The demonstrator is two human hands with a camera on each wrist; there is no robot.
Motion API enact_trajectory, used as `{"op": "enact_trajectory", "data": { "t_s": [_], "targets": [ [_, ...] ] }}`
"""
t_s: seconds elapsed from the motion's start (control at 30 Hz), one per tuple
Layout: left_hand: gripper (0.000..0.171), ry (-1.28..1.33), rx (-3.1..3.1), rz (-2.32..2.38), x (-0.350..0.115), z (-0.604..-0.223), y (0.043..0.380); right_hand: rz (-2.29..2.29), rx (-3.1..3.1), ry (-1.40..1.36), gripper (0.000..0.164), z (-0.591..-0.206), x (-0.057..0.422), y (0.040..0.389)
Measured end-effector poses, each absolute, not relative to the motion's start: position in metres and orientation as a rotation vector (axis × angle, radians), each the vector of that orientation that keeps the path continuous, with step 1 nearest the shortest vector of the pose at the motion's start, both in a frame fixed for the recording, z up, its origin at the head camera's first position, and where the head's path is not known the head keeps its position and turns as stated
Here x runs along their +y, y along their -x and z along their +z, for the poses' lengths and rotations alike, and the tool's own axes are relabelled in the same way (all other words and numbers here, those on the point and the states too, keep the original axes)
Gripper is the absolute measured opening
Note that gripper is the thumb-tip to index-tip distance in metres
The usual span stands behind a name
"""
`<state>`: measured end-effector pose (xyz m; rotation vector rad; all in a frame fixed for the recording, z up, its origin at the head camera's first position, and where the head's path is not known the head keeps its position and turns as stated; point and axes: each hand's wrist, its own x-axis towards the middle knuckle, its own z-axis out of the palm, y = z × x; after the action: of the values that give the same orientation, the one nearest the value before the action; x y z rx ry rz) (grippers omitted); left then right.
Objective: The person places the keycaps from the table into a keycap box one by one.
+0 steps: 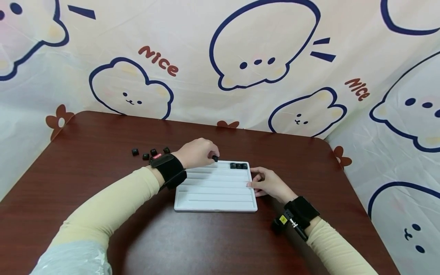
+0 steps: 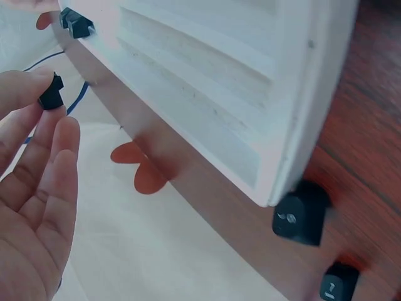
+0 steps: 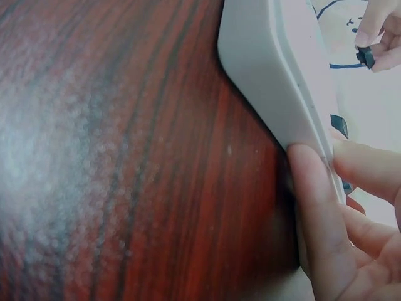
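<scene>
Nearest to us, two pale yellow sleeves point(image 1: 106, 206) reach in over one dark red-brown bench point(image 1: 206, 244), and there's a black wristband point(image 1: 170, 170) on each arm, two in all. On to the right grip point(image 1: 271, 184), and it's grasping! Thumb and fingers pinch the right side of one white tray point(image 1: 216, 194), which lies flat on the bench, ridged into several rows running side to side.

Up at the tray's far edge, here's the left grip point(image 1: 197, 152), grasping too: one black keycap, the held keycap point(image 1: 215, 158), pinched between thumb and fingers, raised and apart from the others. Inside the tray, count them: three seated keycaps point(image 1: 238, 166), side by side in the farthest row, tucked into the right corner. Off to the left, beyond the left wristband, at least four loose keycaps point(image 1: 135, 152) lie scattered on the bench; the wristband may hide more. The left wrist view catches two of those, each with a white marking.

And at the very back, a cream backdrop sheet point(image 1: 196, 38) bearing two "Nice" prints point(image 1: 158, 61) and three red-brown flowers point(image 1: 62, 111) along the bench's edge.
</scene>
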<state>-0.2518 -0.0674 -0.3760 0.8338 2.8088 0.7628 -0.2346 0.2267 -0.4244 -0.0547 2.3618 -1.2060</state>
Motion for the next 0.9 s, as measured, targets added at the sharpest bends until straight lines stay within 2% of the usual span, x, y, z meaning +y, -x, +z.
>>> {"op": "enact_trajectory", "data": {
  "t_s": [0.43, 0.9],
  "targets": [
    [0.014, -0.934, 2.797, 0.725, -0.038, -0.383, 0.261, -1.217, 2.352, 0.072, 0.062, -0.423, 0.227, 0.234],
    [0.012, -0.84, 2.822, 0.61, -0.019, -0.39, 0.261, -1.208, 2.365, 0.073, 0.061, -0.423, 0.227, 0.234]
  ]
}}
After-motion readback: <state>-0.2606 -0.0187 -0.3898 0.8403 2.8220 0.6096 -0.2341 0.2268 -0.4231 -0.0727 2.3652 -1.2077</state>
